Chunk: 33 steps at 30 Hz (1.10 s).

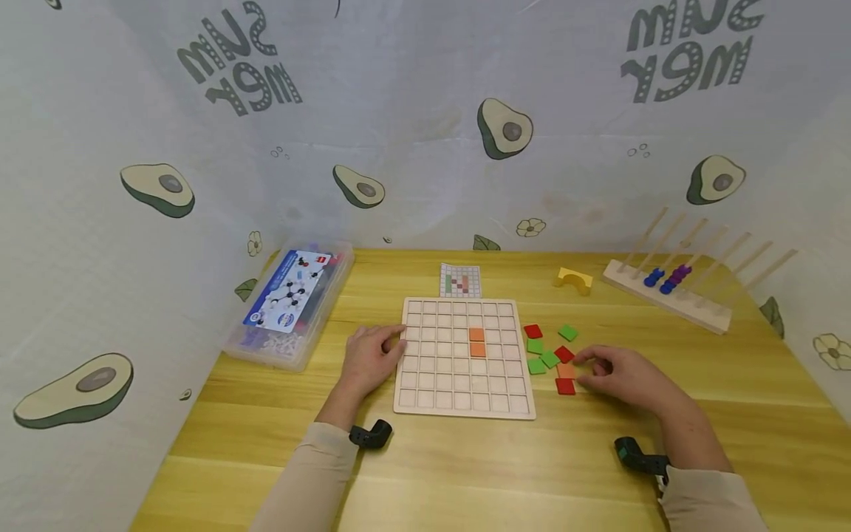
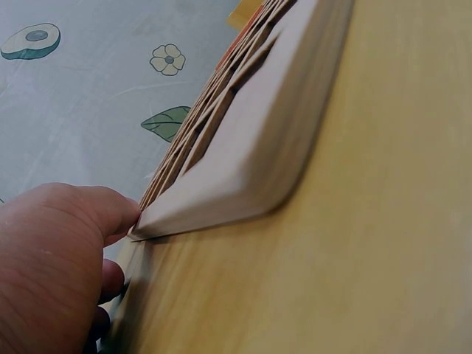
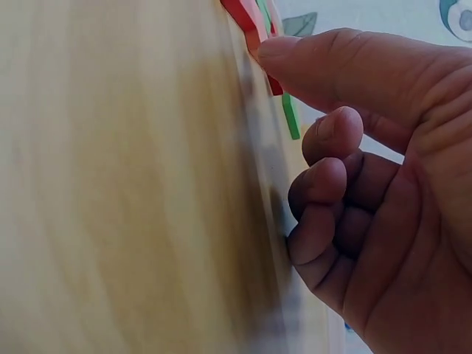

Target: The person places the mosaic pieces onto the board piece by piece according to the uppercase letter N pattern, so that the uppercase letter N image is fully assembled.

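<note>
A square wooden grid board [image 1: 432, 411] lies on the table with two orange tiles [image 1: 476, 342] in its cells. At its left edge, my left hand [image 1: 372, 358] touches the rim with thumb and index finger; the thumb [image 2: 114, 210] meets the board's side [image 2: 243, 184] in the left wrist view. My right hand [image 1: 621, 375] is at a loose orange tile [image 1: 566, 371], thumb and index tips apart beside it; whether they pinch it is unclear. Around it lie red tiles [image 1: 565, 386] and several green tiles [image 1: 536, 366]. In the right wrist view, the other fingers [image 3: 317, 184] are curled.
Behind the board is a printed pattern card [image 1: 460, 281]. A clear plastic case [image 1: 290, 307] with a molecule label stands at the left. At the back right are a yellow arch block [image 1: 573, 280] and a wooden peg rack [image 1: 668, 295] with blue and purple beads.
</note>
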### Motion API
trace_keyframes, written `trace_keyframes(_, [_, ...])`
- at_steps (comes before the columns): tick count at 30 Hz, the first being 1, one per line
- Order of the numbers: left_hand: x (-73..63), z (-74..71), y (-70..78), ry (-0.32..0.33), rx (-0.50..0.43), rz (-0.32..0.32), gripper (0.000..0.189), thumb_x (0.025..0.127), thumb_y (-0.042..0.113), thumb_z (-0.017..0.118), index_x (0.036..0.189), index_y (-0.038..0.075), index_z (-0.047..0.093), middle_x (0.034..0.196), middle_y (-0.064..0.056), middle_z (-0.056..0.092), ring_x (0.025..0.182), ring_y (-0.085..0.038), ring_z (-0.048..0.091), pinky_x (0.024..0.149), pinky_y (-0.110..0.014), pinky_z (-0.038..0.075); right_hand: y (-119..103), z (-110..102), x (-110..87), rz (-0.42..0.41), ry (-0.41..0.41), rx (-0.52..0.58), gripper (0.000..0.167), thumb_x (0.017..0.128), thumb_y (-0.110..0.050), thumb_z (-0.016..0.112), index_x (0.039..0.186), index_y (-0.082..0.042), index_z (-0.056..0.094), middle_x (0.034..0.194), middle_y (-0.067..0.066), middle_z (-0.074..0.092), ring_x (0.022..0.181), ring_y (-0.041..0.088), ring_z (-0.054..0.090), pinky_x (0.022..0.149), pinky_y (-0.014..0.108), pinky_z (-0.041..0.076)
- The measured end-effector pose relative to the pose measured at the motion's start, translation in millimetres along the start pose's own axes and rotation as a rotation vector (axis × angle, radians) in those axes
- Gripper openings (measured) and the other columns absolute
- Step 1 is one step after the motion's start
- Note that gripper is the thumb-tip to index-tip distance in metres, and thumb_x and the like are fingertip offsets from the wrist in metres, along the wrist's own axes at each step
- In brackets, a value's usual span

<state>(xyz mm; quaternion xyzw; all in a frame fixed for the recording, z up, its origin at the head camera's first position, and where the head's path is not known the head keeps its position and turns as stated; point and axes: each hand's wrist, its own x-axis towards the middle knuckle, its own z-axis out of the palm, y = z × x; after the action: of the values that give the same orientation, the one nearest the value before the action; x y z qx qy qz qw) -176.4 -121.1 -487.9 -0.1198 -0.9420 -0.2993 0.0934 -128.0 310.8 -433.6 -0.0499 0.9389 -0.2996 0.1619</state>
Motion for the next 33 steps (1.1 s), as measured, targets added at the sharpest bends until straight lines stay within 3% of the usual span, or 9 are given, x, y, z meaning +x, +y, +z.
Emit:
trace_keyframes(24, [-0.8, -1.2, 1.6, -0.001, 0.003, -0.006, 0.033, 0.098, 0.033, 0.068, 0.129, 0.023, 0.073, 0.068, 0.006, 0.05, 0.074, -0.016, 0.041, 0.077, -0.036, 0.03, -4.2, 5.7, 3.1, -0.002, 0.013, -0.014, 0.043, 0.089, -0.035, 0.079, 0.119, -0.007, 0.067, 0.08, 0.001, 0.048, 0.068, 0.016, 0.043, 0.059, 0.028, 0.032])
trace_keyframes(33, [-0.3, -1.7, 2.2, 0.002, -0.006, 0.001, 0.033, 0.098, 0.032, 0.068, 0.129, 0.023, 0.073, 0.068, 0.007, 0.05, 0.074, -0.016, 0.041, 0.076, -0.035, 0.029, -2.9, 5.7, 3.6, 0.016, 0.003, -0.002, 0.04, 0.092, -0.033, 0.076, 0.12, -0.007, 0.066, 0.081, 0.002, 0.047, 0.069, 0.018, 0.044, 0.058, 0.029, 0.032])
